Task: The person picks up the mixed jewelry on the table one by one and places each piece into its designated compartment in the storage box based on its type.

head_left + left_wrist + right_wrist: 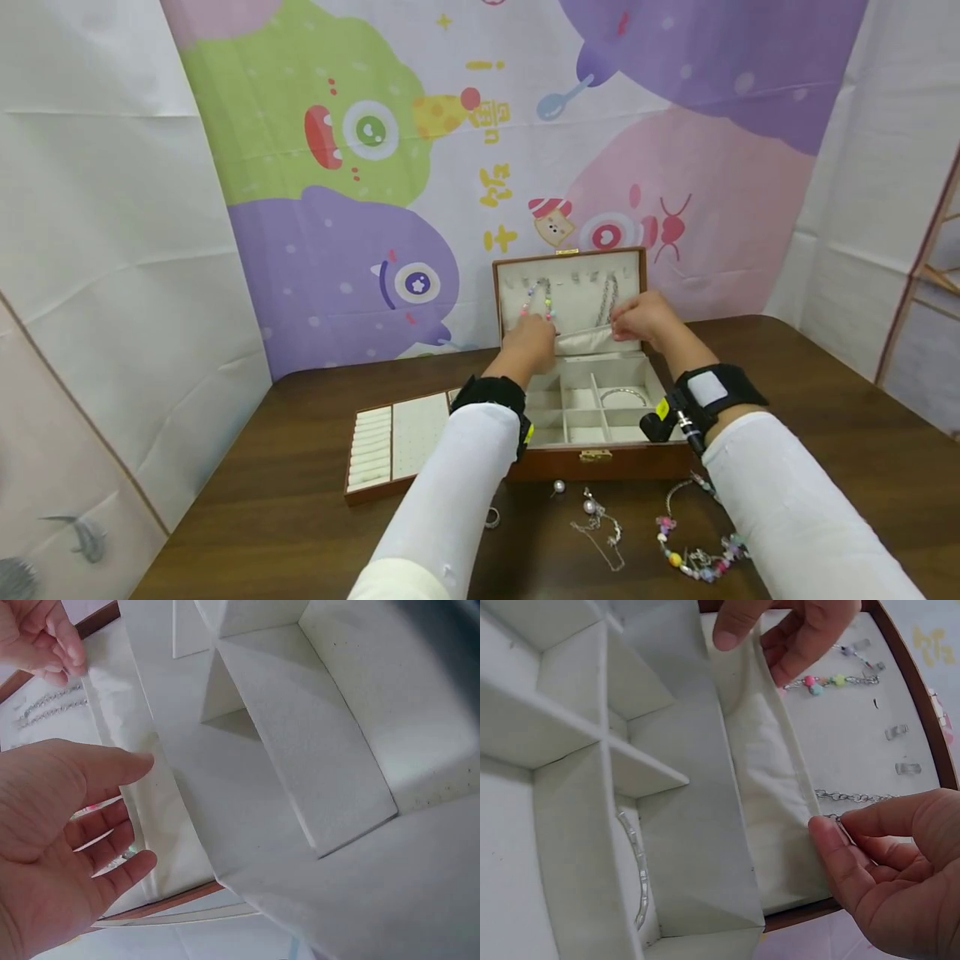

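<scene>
A brown jewelry box [600,462] stands with its lid raised. Inside the lid, a beaded necklace [548,302] and a silver chain necklace [606,300] hang above a cream fabric pocket [769,795]. My right hand [900,877] pinches the pocket's upper edge between thumb and fingers, beside the chain strands. At the pocket's other end is my left hand [75,832], with its thumb apart from its loosely bent fingers. Its thumb lies on the pocket's front side and its fingers [802,645] by the beads. A silver bracelet [639,874] lies in one compartment.
A tray [420,425] with ring rolls sits left of the box. In front lie a ring [492,518], a pearl earring [558,487], a fine chain with a pearl [600,521] and a colorful beaded strand [701,567]. A cartoon-printed cloth [480,167] hangs behind the table.
</scene>
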Available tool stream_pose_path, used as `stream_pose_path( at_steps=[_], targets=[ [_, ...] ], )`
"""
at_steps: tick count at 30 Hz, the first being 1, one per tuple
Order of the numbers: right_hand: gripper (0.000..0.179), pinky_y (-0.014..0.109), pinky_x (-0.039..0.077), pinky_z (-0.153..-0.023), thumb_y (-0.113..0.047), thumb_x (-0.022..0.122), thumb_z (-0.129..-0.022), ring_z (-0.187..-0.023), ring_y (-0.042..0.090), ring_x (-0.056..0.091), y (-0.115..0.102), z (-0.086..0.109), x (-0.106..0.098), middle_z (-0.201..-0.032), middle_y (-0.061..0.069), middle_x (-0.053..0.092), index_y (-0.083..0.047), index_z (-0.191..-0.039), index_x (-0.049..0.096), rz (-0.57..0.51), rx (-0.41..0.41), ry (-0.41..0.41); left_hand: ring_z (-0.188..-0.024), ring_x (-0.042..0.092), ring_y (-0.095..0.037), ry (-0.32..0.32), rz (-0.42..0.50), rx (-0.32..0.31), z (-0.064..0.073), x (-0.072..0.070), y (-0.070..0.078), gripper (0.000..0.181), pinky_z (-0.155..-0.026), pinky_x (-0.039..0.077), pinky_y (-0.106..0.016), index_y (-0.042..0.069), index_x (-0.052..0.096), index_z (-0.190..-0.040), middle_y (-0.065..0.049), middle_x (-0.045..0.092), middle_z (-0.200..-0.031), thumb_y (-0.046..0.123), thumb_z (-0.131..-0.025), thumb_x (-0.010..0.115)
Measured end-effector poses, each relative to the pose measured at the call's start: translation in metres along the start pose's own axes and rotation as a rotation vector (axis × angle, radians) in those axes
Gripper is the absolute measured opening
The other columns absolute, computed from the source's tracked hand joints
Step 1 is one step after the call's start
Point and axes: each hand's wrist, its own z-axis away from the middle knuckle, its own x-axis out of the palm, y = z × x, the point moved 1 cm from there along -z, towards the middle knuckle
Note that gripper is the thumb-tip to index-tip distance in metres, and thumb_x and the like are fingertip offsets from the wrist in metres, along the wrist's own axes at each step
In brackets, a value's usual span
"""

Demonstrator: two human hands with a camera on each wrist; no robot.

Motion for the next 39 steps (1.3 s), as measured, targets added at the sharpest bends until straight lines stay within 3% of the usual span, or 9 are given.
stream_pose_path(
  at_steps=[7, 12, 18, 24, 31, 39],
  targets=[
    [0.031, 0.027, 0.057, -0.075, 0.010, 0.056, -0.089, -0.069, 0.011, 0.064, 0.000, 0.006, 0.002, -0.095, 0.017, 0.058, 0.022, -0.118, 0.052, 0.067, -0.004, -0.031, -0.121, 0.047, -0.024, 0.016, -0.004, 0.034, 0.001, 0.001, -0.003, 0.031, -0.088, 0.052, -0.038, 0.010, 0.064, -0.122, -0.009, 0.053, -0.128, 0.015, -0.091, 0.061],
    [0.031, 0.031, 0.056, -0.080, 0.006, 0.056, -0.091, -0.083, 0.021, 0.066, -0.003, 0.014, 0.006, -0.106, 0.023, 0.059, 0.021, -0.119, 0.055, 0.150, -0.055, -0.052, -0.120, 0.048, -0.025, 0.032, 0.010, 0.068, 0.003, 0.002, -0.006, 0.030, -0.091, 0.050, -0.038, 0.008, 0.064, -0.119, -0.010, 0.054, -0.127, 0.018, -0.091, 0.064],
    [0.029, 0.030, 0.057, -0.076, 0.004, 0.059, -0.091, -0.088, 0.029, 0.066, -0.007, 0.029, 0.017, -0.103, 0.022, 0.061, 0.020, -0.115, 0.057, 0.235, -0.155, -0.107, -0.125, 0.048, -0.027, 0.049, 0.051, 0.138, 0.012, 0.001, -0.010, 0.046, -0.102, 0.043, -0.037, 0.007, 0.058, -0.133, -0.012, 0.054, -0.132, 0.023, -0.091, 0.067],
    [0.027, 0.036, 0.057, -0.078, -0.001, 0.062, -0.092, -0.095, 0.033, 0.064, -0.010, 0.050, 0.027, -0.107, 0.024, 0.063, 0.015, -0.114, 0.060, 0.357, -0.273, -0.157, -0.128, 0.046, -0.028, 0.070, 0.123, 0.197, 0.027, 0.001, -0.012, 0.054, -0.105, 0.040, -0.037, 0.008, 0.053, -0.138, -0.012, 0.051, -0.136, 0.026, -0.090, 0.070],
    [0.022, 0.041, 0.056, -0.077, -0.008, 0.071, -0.087, -0.093, 0.032, 0.066, -0.011, 0.078, 0.037, -0.099, 0.016, 0.067, 0.005, -0.105, 0.066, 0.530, -0.421, -0.172, -0.121, 0.052, -0.025, 0.110, 0.212, 0.318, 0.052, 0.004, -0.012, 0.051, -0.102, 0.043, -0.033, 0.006, 0.056, -0.134, -0.011, 0.056, -0.130, 0.028, -0.090, 0.071],
    [0.015, 0.038, 0.056, -0.070, -0.010, 0.073, -0.084, -0.086, 0.025, 0.067, -0.009, 0.104, 0.049, -0.094, 0.009, 0.069, -0.003, -0.096, 0.068, 0.596, -0.568, -0.094, -0.119, 0.054, -0.024, 0.197, 0.263, 0.401, 0.081, 0.004, -0.021, 0.047, -0.101, 0.043, -0.032, 0.005, 0.059, -0.129, -0.009, 0.060, -0.126, 0.028, -0.090, 0.071]
  ],
)
